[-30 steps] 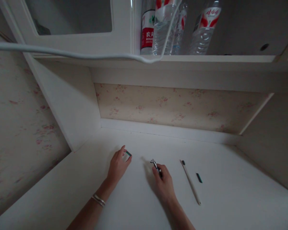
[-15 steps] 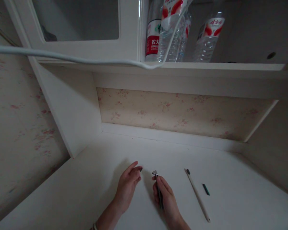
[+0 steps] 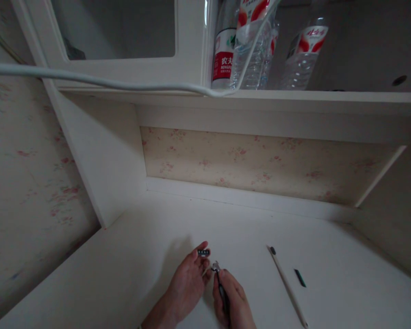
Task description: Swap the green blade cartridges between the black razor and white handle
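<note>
Head view. At the lower centre of the frame we see the left hand (image 3: 188,285) pinching a small dark cartridge (image 3: 203,252) between thumb and forefinger, the remaining fingers loosely curled. Just to its right, the right hand (image 3: 233,304) is closed around the dark handle of a razor (image 3: 220,285), whose metal head end points up-frame toward the cartridge. The two parts lie very close together but, as far as we can judge, are not yet joined: a narrow gap shows between the cartridge and the razor's silver tip. We read the work as part-way: both pieces are in hand and brought near one another, and the fitting of one to the other is what is left.

The cartridge appears as a short dark bar with pale specks along it; finer detail is too small to tell. The razor shows a slim dark grip and a bright forked end.

Both hands rest low over the white bench (image 3: 123,274). To the right of the frame, well apart from the hands, lie a long pale toothbrush (image 3: 287,288) and, just beside it, a small dark cap (image 3: 300,278). In the upper part of the frame, water bottles (image 3: 256,50) stand on a shelf (image 3: 329,97), with a white cable (image 3: 89,80) strung across its front.
</note>
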A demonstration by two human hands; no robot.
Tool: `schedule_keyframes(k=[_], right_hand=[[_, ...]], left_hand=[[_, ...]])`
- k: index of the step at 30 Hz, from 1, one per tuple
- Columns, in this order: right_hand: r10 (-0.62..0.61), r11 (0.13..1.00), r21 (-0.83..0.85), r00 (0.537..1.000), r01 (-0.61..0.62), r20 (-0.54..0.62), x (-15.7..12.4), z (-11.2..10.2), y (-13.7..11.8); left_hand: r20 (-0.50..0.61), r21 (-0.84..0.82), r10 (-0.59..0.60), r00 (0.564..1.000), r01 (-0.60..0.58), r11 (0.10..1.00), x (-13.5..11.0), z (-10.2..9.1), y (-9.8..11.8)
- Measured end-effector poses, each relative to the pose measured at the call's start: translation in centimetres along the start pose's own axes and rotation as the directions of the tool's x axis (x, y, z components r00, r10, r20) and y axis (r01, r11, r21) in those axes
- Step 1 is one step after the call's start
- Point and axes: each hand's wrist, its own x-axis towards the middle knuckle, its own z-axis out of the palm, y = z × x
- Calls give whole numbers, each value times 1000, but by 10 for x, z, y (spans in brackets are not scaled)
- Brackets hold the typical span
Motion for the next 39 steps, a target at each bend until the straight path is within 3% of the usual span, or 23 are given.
schedule_keyframes(k=[6, 12, 19, 28, 31, 33, 34, 37, 39], right_hand=[[-216, 964, -161, 976, 210, -18, -3, -1, -8], [-488, 727, -505, 868, 464, 95, -9, -1, -20], [-502, 575, -669, 849, 471, 165, -8, -3, -18], [-519, 493, -683, 812, 539, 267, -4, -11, -18], [-511, 523, -678, 826, 517, 236, -3, -12, -19], [-488, 593, -651, 855, 474, 178, -1, -13, -21], [-465, 642, -622, 873, 447, 147, 0, -13, -22], [-347, 805, -479, 933, 350, 98, 5, -15, -22], [-254, 888, -368, 961, 276, 106, 8, -17, -19]], left_hand=[[-25, -100, -28, 999, 26, 995, 2, 3, 2], [2, -29, -80, 997, 80, 996, -1, 4, -3], [112, 77, -132, 985, 124, 989, -2, 2, -8], [108, 173, -196, 975, 176, 969, 1, -7, -14], [76, 346, -108, 991, 75, 935, 2, -3, -10], [114, 560, 40, 993, -97, 822, -2, 2, -3], [161, 678, 115, 980, -194, 709, -5, 5, 1], [386, 874, 205, 899, -428, 231, -15, 11, 12], [465, 881, 196, 864, -474, -1, -20, 12, 16]])
